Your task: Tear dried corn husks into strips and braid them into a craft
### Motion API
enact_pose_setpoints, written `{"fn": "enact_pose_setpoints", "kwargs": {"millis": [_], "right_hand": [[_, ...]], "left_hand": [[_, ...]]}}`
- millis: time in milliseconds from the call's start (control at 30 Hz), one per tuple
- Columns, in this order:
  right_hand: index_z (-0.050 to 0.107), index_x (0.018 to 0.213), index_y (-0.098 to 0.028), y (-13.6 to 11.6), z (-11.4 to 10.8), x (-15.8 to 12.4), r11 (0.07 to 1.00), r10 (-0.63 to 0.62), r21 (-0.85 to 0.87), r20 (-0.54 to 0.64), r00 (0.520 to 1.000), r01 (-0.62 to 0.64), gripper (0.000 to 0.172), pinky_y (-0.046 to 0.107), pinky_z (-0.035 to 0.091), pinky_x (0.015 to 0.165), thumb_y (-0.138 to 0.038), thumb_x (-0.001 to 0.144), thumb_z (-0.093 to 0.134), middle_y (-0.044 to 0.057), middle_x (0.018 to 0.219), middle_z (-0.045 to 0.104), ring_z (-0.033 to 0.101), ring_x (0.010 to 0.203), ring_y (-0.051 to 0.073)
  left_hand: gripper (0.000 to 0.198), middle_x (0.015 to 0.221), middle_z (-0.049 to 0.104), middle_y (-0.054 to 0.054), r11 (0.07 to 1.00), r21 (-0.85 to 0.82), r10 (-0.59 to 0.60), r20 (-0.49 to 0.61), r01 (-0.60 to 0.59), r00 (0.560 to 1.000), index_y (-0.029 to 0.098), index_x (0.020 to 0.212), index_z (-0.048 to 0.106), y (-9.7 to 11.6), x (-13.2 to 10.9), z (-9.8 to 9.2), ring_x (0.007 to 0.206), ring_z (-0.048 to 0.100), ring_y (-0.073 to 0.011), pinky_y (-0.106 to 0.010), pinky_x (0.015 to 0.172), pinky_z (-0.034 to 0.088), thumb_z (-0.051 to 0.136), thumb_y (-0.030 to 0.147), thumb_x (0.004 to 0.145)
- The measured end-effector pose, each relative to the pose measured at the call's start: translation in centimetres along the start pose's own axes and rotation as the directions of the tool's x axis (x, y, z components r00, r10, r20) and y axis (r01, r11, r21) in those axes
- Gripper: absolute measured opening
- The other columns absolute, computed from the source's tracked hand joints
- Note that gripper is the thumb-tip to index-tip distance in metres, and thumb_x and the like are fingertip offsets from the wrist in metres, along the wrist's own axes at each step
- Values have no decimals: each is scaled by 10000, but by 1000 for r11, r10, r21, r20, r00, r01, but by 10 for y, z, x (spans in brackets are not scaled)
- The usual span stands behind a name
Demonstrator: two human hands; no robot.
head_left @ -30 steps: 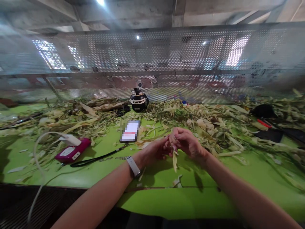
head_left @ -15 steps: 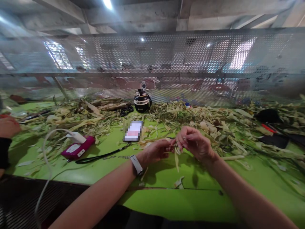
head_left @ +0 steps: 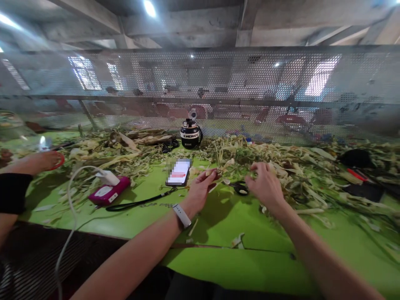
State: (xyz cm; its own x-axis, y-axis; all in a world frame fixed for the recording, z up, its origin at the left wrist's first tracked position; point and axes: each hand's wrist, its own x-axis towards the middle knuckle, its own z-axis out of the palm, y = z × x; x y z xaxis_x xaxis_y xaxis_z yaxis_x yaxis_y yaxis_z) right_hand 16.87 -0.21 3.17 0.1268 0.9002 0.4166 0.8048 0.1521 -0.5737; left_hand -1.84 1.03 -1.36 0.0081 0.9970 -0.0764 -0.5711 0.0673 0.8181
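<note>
My left hand [head_left: 201,185], with a pale watch strap at the wrist, pinches thin pale-green corn husk strips between thumb and fingers; their exact shape is hard to make out. Just right of those fingertips lies a pair of black-handled scissors [head_left: 241,188] on the green table. My right hand [head_left: 267,187] hovers past the scissors at the edge of the husk pile [head_left: 290,166], fingers apart, with nothing visible in it. A small husk scrap [head_left: 238,241] rests near the table's front seam.
A phone [head_left: 178,172], a magenta power block [head_left: 109,191] with a white cable, and a black strap [head_left: 137,203] lie to the left. Behind stands a black bottle [head_left: 191,135] before a perforated screen [head_left: 218,79]. A co-worker's hand [head_left: 40,161] holds red-handled scissors at far left.
My right hand has parted from my left, opened and moved right; the hanging husk strip no longer shows there. Black-handled scissors now show between them. The co-worker's hand has reached farther in.
</note>
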Motion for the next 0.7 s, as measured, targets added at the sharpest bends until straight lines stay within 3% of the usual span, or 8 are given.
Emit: {"fn": "enact_pose_setpoints", "kwargs": {"millis": [67, 167, 267, 367, 467, 567, 700], "right_hand": [[571, 910, -189, -4, 9, -5, 992, -125, 12, -39, 991, 125, 225, 333, 422, 659, -375, 786, 541, 113, 997, 614, 559, 696, 190], [591, 866, -191, -10, 25, -12, 951, -245, 236, 170, 954, 202, 245, 348, 441, 762, -421, 821, 520, 83, 903, 648, 583, 851, 222], [570, 818, -176, -10, 34, -11, 882, -253, 467, 339, 906, 72, 264, 309, 459, 696, -432, 835, 507, 54, 777, 645, 595, 741, 184], [535, 736, -176, -8, 33, -9, 838, -295, 546, 469, 832, -11, 310, 269, 434, 602, -477, 807, 557, 9, 642, 588, 542, 604, 137], [549, 736, -169, -8, 31, -9, 783, -343, 612, 574, 743, -112, 362, 245, 400, 562, -524, 761, 617, -17, 604, 549, 493, 559, 107], [586, 788, -157, -8, 29, -11, 704, -328, 668, 606, 724, -239, 399, 235, 373, 541, -544, 727, 658, -17, 618, 554, 482, 555, 96], [606, 797, -155, -9, 22, -16, 638, -298, 688, 634, 714, -345, 315, 231, 347, 539, -467, 790, 642, -11, 641, 559, 467, 563, 88]], "left_hand": [[360, 818, 701, -10, 998, 54, 10, 21, -11, 1000, 199, 808, 726, -2, -2, 2, 766, 620, -116, -216, 672, 414, 847, 349, 504], [354, 846, 706, -20, 995, 96, 9, 74, -17, 997, 193, 805, 732, -3, -8, 6, 770, 609, -124, -236, 711, 427, 840, 348, 505], [297, 820, 705, -27, 993, 114, -4, 91, -6, 996, 180, 781, 731, 1, -13, 9, 788, 604, -145, -265, 765, 433, 823, 305, 529], [272, 794, 696, -22, 992, 123, -40, 95, 28, 995, 175, 808, 729, 6, -15, 9, 761, 593, -135, -249, 730, 430, 795, 292, 571], [271, 782, 689, -23, 992, 117, -77, 202, 54, 976, 153, 775, 720, 8, -14, 9, 725, 583, -115, -235, 705, 435, 810, 295, 562], [250, 734, 677, -18, 994, 99, -68, 287, 41, 955, 138, 714, 701, 9, -13, 8, 685, 581, -105, -242, 704, 449, 830, 269, 545], [263, 755, 667, -16, 995, 93, 18, 297, -48, 955, 130, 737, 680, 10, -10, 4, 700, 585, -102, -247, 727, 452, 832, 239, 552]]}}
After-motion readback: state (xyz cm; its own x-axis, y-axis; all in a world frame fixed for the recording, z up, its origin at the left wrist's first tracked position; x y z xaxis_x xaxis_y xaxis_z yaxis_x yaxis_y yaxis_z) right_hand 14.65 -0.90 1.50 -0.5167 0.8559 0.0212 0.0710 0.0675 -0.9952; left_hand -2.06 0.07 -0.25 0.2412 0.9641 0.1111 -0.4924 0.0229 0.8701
